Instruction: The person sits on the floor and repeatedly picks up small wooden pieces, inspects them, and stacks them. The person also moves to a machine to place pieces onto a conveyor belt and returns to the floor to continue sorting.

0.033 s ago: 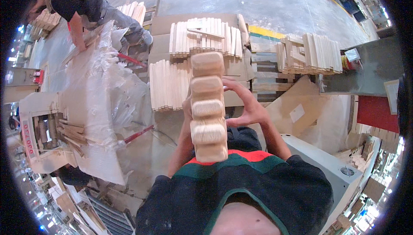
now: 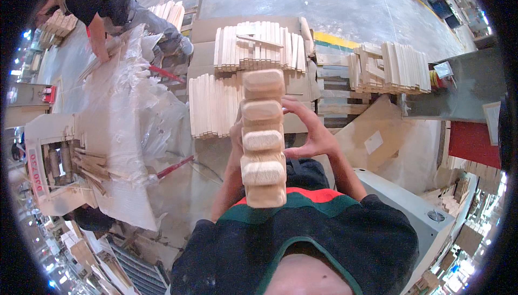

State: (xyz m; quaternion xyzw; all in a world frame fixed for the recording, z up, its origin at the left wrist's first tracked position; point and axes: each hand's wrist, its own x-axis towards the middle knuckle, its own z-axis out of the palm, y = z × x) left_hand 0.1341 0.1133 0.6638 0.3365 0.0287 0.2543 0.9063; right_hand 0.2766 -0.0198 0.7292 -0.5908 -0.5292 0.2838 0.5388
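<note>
**Plainly a stiff stack, gripped from both sides**

Head view: close under the camera, a bundle of wooden blocks [image 2: 263,138] stands on end in front of the person's chest, five rounded end faces showing one above another. The right hand [image 2: 313,133] curls round its right side, fingers bent and pressed to the wood at mid-height. The left hand [image 2: 235,133] is mostly hidden behind the bundle; only its edge shows against the left side, so whether those fingers are clenched I cannot tell.

The pieces look rigid, dry and rough-sawn, probably light singly but weighty together, and liable to slide apart unless squeezed from both flanks near the middle.

Beyond lie rows of wooden slats [image 2: 259,46] on cardboard, clear plastic sheeting [image 2: 124,106] to the left, and another person [image 2: 97,3] bending over.
</note>
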